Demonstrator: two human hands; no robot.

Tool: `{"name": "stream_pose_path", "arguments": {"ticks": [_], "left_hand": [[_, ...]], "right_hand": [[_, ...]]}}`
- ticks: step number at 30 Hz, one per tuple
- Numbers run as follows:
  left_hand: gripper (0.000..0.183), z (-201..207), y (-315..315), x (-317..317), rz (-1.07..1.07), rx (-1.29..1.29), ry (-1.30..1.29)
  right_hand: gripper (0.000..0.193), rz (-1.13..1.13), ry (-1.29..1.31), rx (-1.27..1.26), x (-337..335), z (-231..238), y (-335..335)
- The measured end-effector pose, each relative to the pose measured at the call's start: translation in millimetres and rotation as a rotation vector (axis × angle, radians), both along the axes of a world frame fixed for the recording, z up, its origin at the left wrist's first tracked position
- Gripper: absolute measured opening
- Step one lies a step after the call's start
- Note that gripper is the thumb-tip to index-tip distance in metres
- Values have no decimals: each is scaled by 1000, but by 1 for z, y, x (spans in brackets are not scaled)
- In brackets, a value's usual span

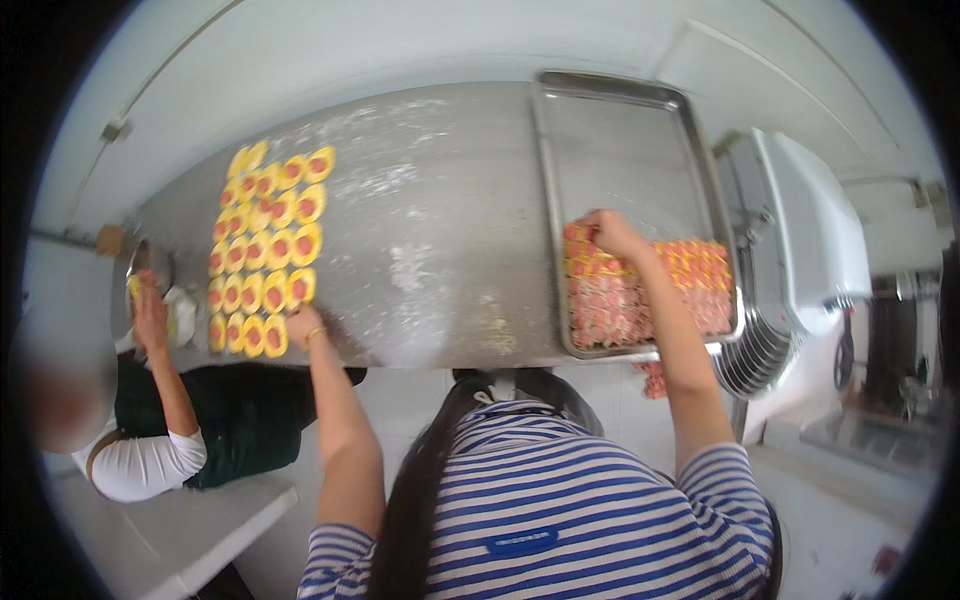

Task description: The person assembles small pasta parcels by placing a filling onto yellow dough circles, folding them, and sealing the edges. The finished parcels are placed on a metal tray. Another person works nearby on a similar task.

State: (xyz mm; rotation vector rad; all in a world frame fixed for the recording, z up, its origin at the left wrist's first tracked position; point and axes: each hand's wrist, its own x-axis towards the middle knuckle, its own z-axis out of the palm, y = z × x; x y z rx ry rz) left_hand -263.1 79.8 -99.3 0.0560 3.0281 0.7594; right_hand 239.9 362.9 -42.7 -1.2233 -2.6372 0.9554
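Observation:
Rows of yellow dough rounds (pixel 256 247), each topped with pink filling, lie at the left of the steel table. At their near right corner is my left hand (pixel 303 325), its fingers drawn together beside the closest rounds; what they hold, if anything, is hidden. A large metal baking tray (pixel 630 165) stands at the right. Packed rows of small pink-and-yellow filled dough pieces (pixel 610 305) cover its near half. My right hand (pixel 604 230) is at the far left edge of these rows, fingers pinched low over the pieces. Whatever is between those fingers cannot be made out.
White flour streaks mark the steel table (pixel 430 200). Left of me, another person's hand (pixel 150 315) works by a metal bowl (pixel 152 265). A white machine (pixel 810 220) stands right of the tray. Something pink (pixel 652 380) shows below the tray's near edge.

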Motion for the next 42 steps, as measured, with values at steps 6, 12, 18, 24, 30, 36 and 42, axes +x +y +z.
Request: {"name": "stream_pose_path", "arguments": {"ticks": [6, 12, 18, 24, 30, 36, 42], "left_hand": [[38, -39, -6, -27, 48, 333, 80], [29, -23, 12, -18, 221, 1374, -322], [38, 20, 0, 27, 39, 1782, -724], [37, 36, 36, 143, -208, 1638, -1285], [26, 35, 44, 214, -370, 1175, -1186], [25, 12, 32, 209, -575, 843, -1061], [28, 25, 37, 215, -693, 820, -1029]], "right_hand": [[49, -197, 39, -12, 3, 11, -14], [52, -196, 170, 60, 12, -6, -11], [42, -266, 504, 262, -56, 43, -61], [27, -370, 826, -862, -153, 13, -139], [24, -552, 797, -1016, -153, -51, -146], [24, -569, 650, -875, -144, -50, -156], [26, -485, 855, -804, -136, -40, -171]]}}
